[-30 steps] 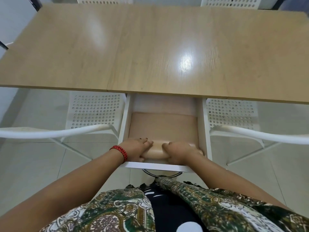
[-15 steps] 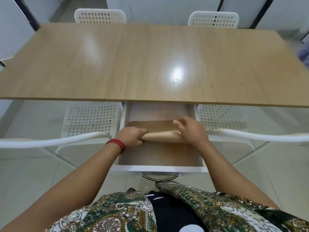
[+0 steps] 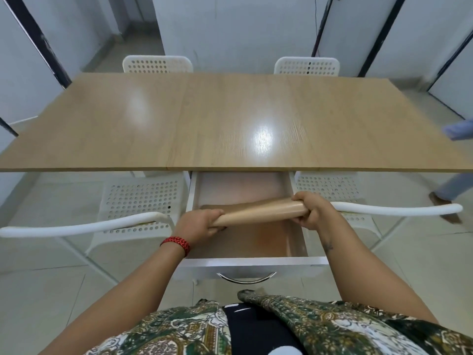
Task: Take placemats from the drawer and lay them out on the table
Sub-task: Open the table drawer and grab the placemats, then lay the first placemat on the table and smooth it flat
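- The roll of placemats (image 3: 258, 212) is held over the open drawer (image 3: 252, 262), between its side walls and near the table's (image 3: 230, 124) near edge, with its right end tilted higher.
- The roll's left end is grasped by the clenched fingers of the left hand (image 3: 198, 222), and its right end by those of the right hand (image 3: 311, 211).
- The higher right end could be struck against the table's near edge if the roll is raised before being drawn towards the drawer's front wall.
- Should either grasp be slackened, the roll could spring open or an inner layer could slide out.
- A flat brown sheet (image 3: 256, 242) on the drawer floor could be overlooked; whether it is a mat cannot be told.
- Once unrolled, curled mats may not lie flat on the glossy table.
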